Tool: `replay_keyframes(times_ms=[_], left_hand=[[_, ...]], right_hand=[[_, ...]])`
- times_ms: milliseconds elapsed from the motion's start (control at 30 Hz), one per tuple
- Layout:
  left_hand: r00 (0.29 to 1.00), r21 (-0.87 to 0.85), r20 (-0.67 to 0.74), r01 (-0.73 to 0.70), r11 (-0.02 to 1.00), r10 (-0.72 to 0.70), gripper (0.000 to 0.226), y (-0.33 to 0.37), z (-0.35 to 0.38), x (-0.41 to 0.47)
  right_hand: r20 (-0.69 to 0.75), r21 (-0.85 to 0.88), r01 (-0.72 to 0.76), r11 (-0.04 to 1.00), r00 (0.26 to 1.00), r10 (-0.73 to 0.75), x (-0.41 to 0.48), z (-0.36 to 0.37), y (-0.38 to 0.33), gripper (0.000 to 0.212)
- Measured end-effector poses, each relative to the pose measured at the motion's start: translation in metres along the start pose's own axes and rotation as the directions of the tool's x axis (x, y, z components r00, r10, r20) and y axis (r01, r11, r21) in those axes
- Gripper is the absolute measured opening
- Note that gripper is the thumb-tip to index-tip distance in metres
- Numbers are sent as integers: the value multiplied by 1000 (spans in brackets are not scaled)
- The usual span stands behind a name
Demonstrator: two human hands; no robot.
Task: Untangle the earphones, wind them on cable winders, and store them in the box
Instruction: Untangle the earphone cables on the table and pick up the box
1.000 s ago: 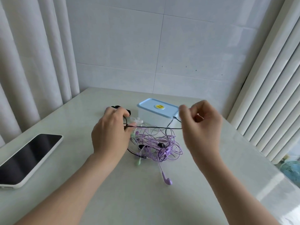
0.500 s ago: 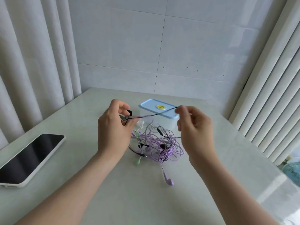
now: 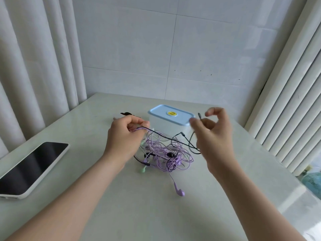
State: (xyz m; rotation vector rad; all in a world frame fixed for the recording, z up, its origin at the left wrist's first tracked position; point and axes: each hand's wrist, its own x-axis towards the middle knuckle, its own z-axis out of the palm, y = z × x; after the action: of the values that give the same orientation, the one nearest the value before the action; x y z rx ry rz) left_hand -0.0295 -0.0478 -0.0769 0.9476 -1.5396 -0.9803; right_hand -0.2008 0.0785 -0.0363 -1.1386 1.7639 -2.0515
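If the right hand (image 3: pixel 214 136), whose blurred fingers seem pinched on the black cable (image 3: pixel 189 145), pulls hard while the left hand (image 3: pixel 124 136) clamps it together with purple strands, the tangle (image 3: pixel 165 155) (mid-table, just before the box (image 3: pixel 171 119)) may knot tighter.

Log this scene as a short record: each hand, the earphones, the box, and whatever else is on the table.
left hand: grips purple and black strands of the tangle
right hand: blurred, pinches black cable
box: lid on, behind tangle
purple earbud: trails from tangle, lying on table
phone: screen up, far left
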Motion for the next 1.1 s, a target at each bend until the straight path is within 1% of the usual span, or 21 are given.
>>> replay_keyframes(times_ms=[33, 67, 100, 133, 167, 200, 233, 267, 300, 367, 400, 467, 533, 600, 633, 700, 800, 933, 1000, 1033, 1100], left_hand=[[1000, 18, -7, -10, 1000, 10, 8, 1, 0, -1], [1000, 36, -24, -17, 999, 17, 10, 1, 0, -2], [999, 51, -48, -22, 998, 25, 11, 1, -1, -2], [997, 65, -75, -30, 997, 34, 11, 1, -3, -1], [994, 79, -99, -37, 996, 44, 10, 3, -4, -1], [992, 90, -116, -43, 995, 53, 9, 4, -6, -1], [990, 97, -127, -42, 994, 54, 8, 5, -8, -1], [989, 101, -137, -35, 994, 48, 10, 5, -10, -1], [987, 107, -155, -24, 994, 41, 11, 6, -12, 0], [978, 145, -203, -16, 989, 46, 11, 5, -16, 1], [974, 182, -222, -12, 983, 53, 11, 5, -18, 2], [967, 249, -250, 16, 968, 48, 8, 5, -20, 3], [968, 317, -250, 49, 947, 33, 11, 5, -20, 4], [976, 416, -213, 57, 908, 37, 11, 5, -18, 4], [982, 471, -182, 48, 881, 43, 15, 5, -18, 4], [990, 538, -117, 1, 843, 74, 30, 5, -17, 4], [987, 610, -53, -90, 787, 154, 23, 6, -15, 0], [960, 704, 33, -221, 675, 279, 32, 1, -10, -4], [938, 721, 48, -270, 638, 344, 38, -4, -9, -5], [923, 724, 60, -302, 621, 379, 34, -6, -9, -4], [892, 719, 99, -370, 588, 441, 13, -8, -10, -4]], right_hand=[[80, -199, 175, 964, 984, -162, -5, 2, 2, 30], [186, -368, 319, 873, 945, -267, -8, 4, 6, 36], [302, -480, 423, 769, 902, -307, -11, 6, 9, 37], [394, -524, 473, 708, 872, -291, -13, 9, 11, 32], [463, -508, 483, 713, 851, -247, -14, 10, 12, 23], [520, -451, 464, 763, 831, -198, -15, 9, 13, 20], [551, -358, 421, 833, 816, -175, -15, 8, 13, 25], [538, -258, 359, 897, 825, -175, -14, 8, 12, 29], [466, -173, 302, 938, 864, -192, -11, 7, 9, 31], [170, -43, 180, 983, 971, -170, -4, 4, 3, 34], [7, 22, 123, 992, 992, -124, 0, 2, 2, 35], [-230, 55, 82, 995, 971, -67, 7, -5, 0, 33], [-304, -51, 83, 995, 948, -95, 13, -13, 2, 29], [-261, -241, 70, 968, 956, -134, 15, -18, 6, 30], [-220, -375, 47, 926, 966, -138, 17, -20, 10, 34], [-141, -632, -17, 775, 985, -94, 18, -21, 18, 45], [-87, -857, -48, 514, 995, -53, 13, -19, 25, 45], [-23, -962, -3, 273, 997, -68, 11, -22, 30, 43], [26, -995, 35, 95, 995, -92, 11, -25, 33, 38], [29, -999, 30, 17, 997, -74, 11, -26, 33, 34], [7, -999, 5, -50, 999, -31, 8, -24, 32, 28]])
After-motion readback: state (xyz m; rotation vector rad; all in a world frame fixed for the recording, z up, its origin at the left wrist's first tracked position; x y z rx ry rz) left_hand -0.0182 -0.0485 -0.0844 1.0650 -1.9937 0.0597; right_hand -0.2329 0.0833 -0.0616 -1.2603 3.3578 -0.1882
